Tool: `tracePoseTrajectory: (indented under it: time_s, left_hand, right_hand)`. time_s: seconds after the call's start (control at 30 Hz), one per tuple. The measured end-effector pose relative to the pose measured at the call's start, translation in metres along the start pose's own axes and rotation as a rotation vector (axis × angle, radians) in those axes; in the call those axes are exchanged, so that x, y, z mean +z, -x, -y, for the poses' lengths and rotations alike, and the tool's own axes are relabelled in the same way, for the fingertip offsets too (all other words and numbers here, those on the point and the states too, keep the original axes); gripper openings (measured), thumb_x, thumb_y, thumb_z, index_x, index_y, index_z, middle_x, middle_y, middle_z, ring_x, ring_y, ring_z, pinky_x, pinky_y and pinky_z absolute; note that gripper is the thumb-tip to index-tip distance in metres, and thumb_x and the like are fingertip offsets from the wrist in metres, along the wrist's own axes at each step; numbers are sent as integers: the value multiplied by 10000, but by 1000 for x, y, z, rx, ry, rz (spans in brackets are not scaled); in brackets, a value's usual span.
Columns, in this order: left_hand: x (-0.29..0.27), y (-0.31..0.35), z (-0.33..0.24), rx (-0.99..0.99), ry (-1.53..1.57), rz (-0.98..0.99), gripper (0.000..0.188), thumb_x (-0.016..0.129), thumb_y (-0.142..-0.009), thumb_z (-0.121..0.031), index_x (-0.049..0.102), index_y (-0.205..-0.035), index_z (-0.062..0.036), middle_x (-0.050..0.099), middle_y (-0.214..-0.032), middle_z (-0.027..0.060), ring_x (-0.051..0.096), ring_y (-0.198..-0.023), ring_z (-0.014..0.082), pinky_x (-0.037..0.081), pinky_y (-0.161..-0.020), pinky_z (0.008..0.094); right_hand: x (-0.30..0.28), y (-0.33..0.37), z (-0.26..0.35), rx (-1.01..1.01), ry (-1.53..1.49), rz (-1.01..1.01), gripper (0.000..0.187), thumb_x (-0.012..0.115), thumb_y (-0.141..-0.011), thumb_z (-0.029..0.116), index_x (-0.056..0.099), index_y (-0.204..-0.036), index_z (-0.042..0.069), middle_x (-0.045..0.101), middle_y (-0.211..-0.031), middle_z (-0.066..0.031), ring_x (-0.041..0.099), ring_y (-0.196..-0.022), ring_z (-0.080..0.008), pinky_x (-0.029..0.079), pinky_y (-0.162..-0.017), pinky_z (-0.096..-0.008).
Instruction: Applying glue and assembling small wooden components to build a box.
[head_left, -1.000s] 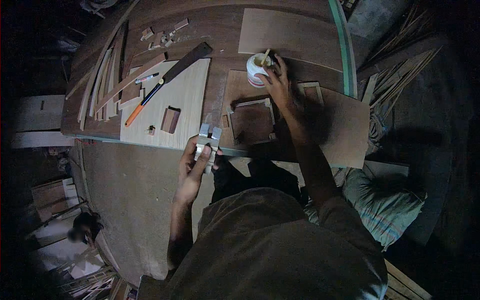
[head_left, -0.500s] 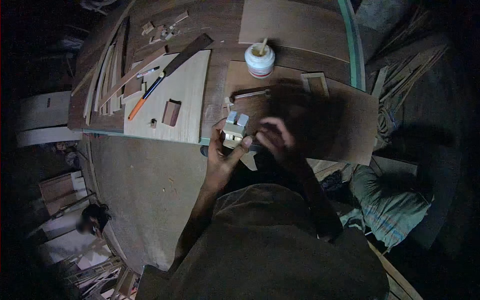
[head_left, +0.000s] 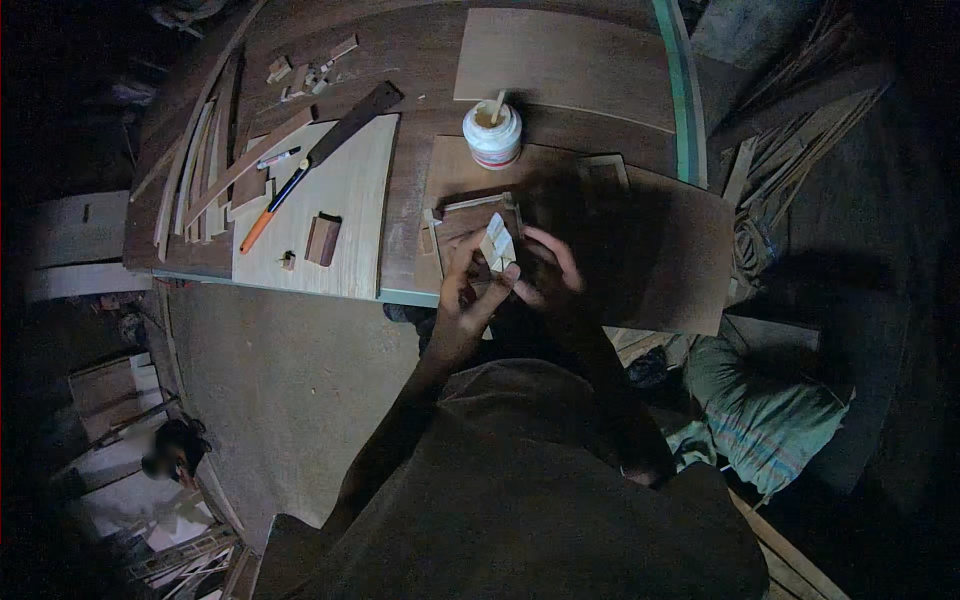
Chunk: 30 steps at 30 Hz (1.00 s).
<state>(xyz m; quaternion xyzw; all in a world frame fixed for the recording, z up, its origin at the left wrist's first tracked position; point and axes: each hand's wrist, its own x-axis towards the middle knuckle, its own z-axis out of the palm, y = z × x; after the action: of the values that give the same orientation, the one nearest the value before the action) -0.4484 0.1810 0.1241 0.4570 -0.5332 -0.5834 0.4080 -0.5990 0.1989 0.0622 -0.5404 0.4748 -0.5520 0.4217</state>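
Just over the near edge of the table, my left hand (head_left: 466, 312) grips a small pale wooden block assembly (head_left: 498, 246) between thumb and fingers. The piece is tilted, with one pointed end up. My right hand (head_left: 556, 268) is close on its right side, fingers curved and apart; whether they touch it is in shadow. Behind the hands, thin wooden strips (head_left: 476, 203) lie in a frame-like outline on a brown board (head_left: 660, 275). A white glue jar (head_left: 494, 146) with a stick in it stands farther back.
On the left, a pale board (head_left: 358, 225) carries an orange-handled tool (head_left: 262, 222), a marker (head_left: 279, 157) and a dark-edged wooden block (head_left: 322, 239). Thin slats (head_left: 196, 180) and offcuts (head_left: 296, 82) lie beyond. A stuffed sack (head_left: 770, 420) is at the right; a person (head_left: 172, 452) is at lower left.
The wooden piece has been turned and tilted in my left hand and raised a little farther over the table. My right hand has come closer to it. The view has shifted slightly.
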Motion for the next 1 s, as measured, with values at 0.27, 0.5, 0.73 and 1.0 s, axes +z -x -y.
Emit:
tracePoseTrajectory:
  time_s: [0.27,0.5,0.73,1.0]
  left_hand:
    - [-12,-9,-7,-99,243,7,467,643,-947,-174,459,-1354,-39,592,-1171,97,550,-1087,167,415,-968,317]
    - [-16,-24,0,-246,244,-38,484,655,-942,-189,472,-1370,-53,625,-1115,74,566,-1067,145,432,-944,296]
    - [-14,-25,10,-165,299,5,607,711,-890,-122,422,-1423,-78,582,-1146,83,567,-1079,171,446,-979,321]
    - [-10,-23,3,-160,303,-15,681,762,-815,-30,405,-1394,-77,529,-1183,100,567,-1100,197,480,-990,337]
  right_hand:
    - [-13,-30,24,229,-398,153,667,708,-852,24,367,-1424,63,532,-1285,-142,522,-1200,-213,442,-1012,-360]
    - [-10,-51,20,428,-570,165,520,642,-919,56,417,-1387,45,565,-1241,-121,531,-1170,-189,429,-1005,-338]
    - [-26,-62,34,634,-615,199,449,629,-946,128,455,-1357,71,575,-1240,-117,550,-1141,-199,450,-970,-337]
    - [-24,-58,15,811,-859,181,421,528,-1007,288,472,-1328,21,603,-1208,-118,588,-1075,-184,476,-933,-353]
